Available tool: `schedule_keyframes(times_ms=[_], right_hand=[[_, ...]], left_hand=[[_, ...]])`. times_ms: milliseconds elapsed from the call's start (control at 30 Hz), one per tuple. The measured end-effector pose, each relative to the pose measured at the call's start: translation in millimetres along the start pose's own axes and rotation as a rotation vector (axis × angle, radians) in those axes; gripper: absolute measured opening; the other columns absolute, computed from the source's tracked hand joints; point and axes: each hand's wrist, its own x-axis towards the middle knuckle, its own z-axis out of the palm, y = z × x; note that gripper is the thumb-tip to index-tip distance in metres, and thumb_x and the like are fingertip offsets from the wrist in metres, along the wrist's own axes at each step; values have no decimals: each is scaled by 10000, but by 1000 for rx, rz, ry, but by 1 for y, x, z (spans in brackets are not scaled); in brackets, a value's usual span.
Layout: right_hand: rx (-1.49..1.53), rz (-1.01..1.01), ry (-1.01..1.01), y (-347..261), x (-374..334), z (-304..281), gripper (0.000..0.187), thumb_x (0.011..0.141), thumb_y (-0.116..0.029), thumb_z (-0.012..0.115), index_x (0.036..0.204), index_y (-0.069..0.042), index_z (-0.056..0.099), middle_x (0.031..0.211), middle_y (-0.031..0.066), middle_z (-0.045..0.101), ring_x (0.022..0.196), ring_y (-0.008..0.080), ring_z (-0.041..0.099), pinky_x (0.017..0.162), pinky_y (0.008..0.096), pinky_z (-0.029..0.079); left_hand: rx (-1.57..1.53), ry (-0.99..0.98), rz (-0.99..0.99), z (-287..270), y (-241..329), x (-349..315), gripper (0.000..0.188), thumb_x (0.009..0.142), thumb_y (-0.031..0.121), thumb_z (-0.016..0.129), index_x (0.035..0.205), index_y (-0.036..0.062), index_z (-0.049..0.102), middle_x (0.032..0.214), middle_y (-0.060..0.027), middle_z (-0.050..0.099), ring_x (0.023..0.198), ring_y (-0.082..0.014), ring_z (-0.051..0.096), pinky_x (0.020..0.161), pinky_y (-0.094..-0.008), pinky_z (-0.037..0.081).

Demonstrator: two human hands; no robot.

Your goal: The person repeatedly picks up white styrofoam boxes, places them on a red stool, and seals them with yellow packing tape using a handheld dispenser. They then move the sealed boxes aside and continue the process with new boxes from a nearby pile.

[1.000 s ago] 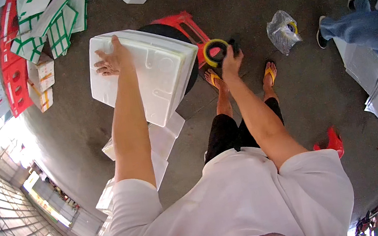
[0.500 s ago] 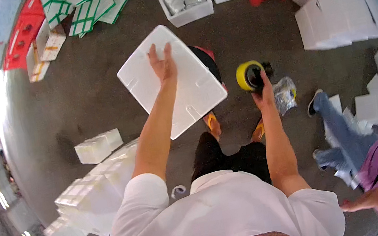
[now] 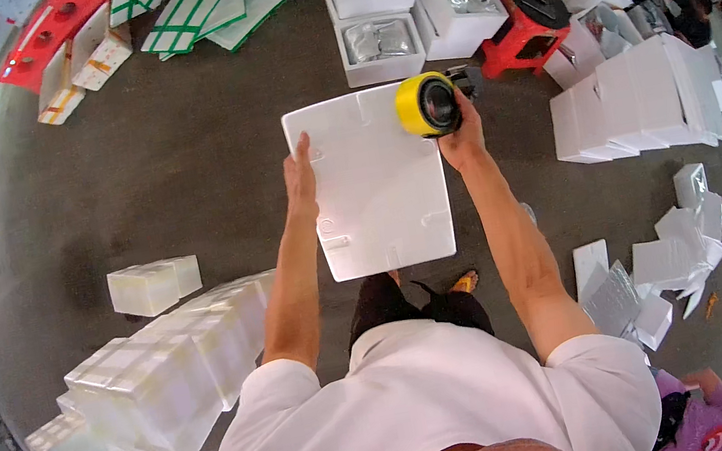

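Observation:
A closed white foam box (image 3: 382,193) is in front of me, above my feet, its flat top facing up. My left hand (image 3: 300,178) grips its left side, thumb at the top edge. At the far right corner, my right hand (image 3: 463,135) is closed round a tape dispenser (image 3: 463,82) that carries a wide roll of yellow tape (image 3: 414,108). The roll overlaps the box's corner; whether it touches the box I cannot tell. What supports the box from below is hidden.
Taped foam boxes (image 3: 148,389) stand in a row at left. Ahead are open foam boxes with silver packs (image 3: 380,40) and a red stool (image 3: 528,22). Stacked white boxes (image 3: 639,104) and foam scraps (image 3: 675,252) lie right. A co-worker in purple (image 3: 694,418) is at lower right.
The box has turned so its sides run nearly straight ahead. My left hand went from its top to its left side. My right hand brought the tape dispenser left, over the box's corner.

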Motion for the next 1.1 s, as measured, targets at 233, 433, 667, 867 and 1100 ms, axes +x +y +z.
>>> schedule_keyframes(times_ms=[233, 433, 667, 867, 1100], right_hand=[[82, -163, 92, -10, -159, 79, 398, 961, -381, 504, 1257, -130, 592, 1238, 60, 635, 1126, 245, 617, 956, 434, 501], [148, 4, 261, 20, -217, 27, 379, 957, -392, 511, 1219, -138, 614, 1205, 62, 645, 1114, 257, 620, 955, 470, 495], [9, 70, 212, 1, -261, -32, 356, 986, -357, 505, 1188, -81, 601, 1180, 93, 653, 1090, 227, 633, 955, 421, 519], [-69, 136, 5, -60, -254, -71, 339, 919, -336, 634, 1098, -48, 630, 1025, 81, 687, 883, 193, 683, 812, 368, 574], [-246, -108, 709, -73, -289, -121, 522, 874, -210, 665, 1353, -56, 527, 1316, 130, 561, 1191, 261, 558, 1017, 399, 449]], left_hand=[[49, 211, 339, -14, 8, -93, 789, 916, 681, 425, 1283, -17, 452, 1234, -170, 528, 1151, -220, 488, 965, -406, 404], [89, 284, 343, -29, -38, -110, 467, 945, 434, 596, 1169, 26, 556, 1018, -65, 620, 940, -157, 558, 879, -301, 427], [312, 21, -109, -46, 12, -74, 595, 927, 611, 495, 1327, 173, 537, 1114, -123, 653, 971, -269, 665, 826, -487, 546], [1060, 28, 126, -68, 73, 60, 783, 893, 706, 425, 1179, 5, 625, 1088, -199, 667, 1004, -327, 663, 809, -497, 534], [1651, -14, 426, 174, 97, 1, 1004, 757, 803, 491, 1469, 112, 336, 1433, -181, 426, 1356, -379, 362, 1134, -501, 238]])
